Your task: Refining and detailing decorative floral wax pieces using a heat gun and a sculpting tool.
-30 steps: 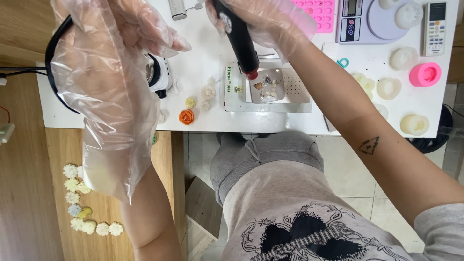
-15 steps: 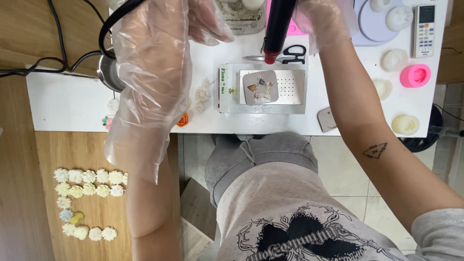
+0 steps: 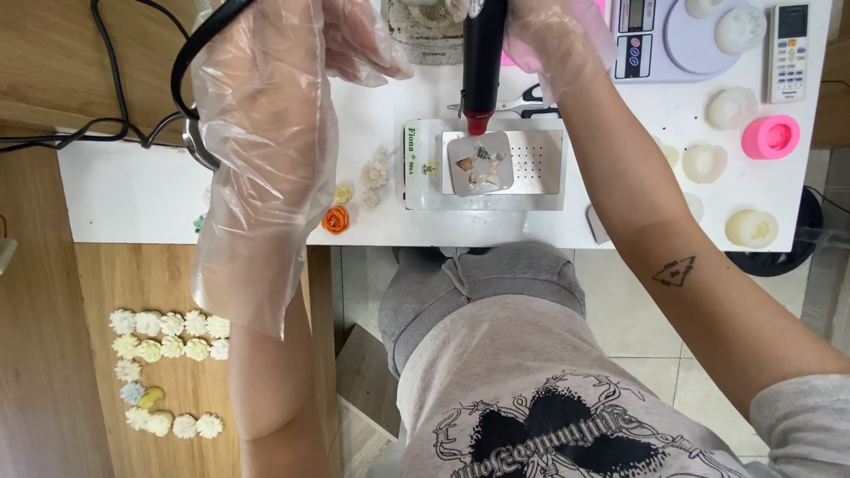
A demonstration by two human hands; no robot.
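Observation:
My right hand, in a clear plastic glove, grips a black pen-shaped tool with a red tip. The tool stands nearly upright, its tip just above a star-shaped mould holding small brownish pieces. The mould rests on a perforated metal plate on the white table. My left hand, in a loose clear glove, is raised with curled fingers beside a round container. A black cable crosses the glove's cuff. The frame's top edge cuts off both hands' fingertips.
Scissors lie behind the plate. A digital scale, a remote, a pink round mould and pale cast pieces sit to the right. An orange flower lies near the table edge. Several small flowers lie on the wooden surface below left.
The tool has swung from a tilt to nearly upright over the star mould. My left hand has risen toward the top of the view, and the view has shifted left.

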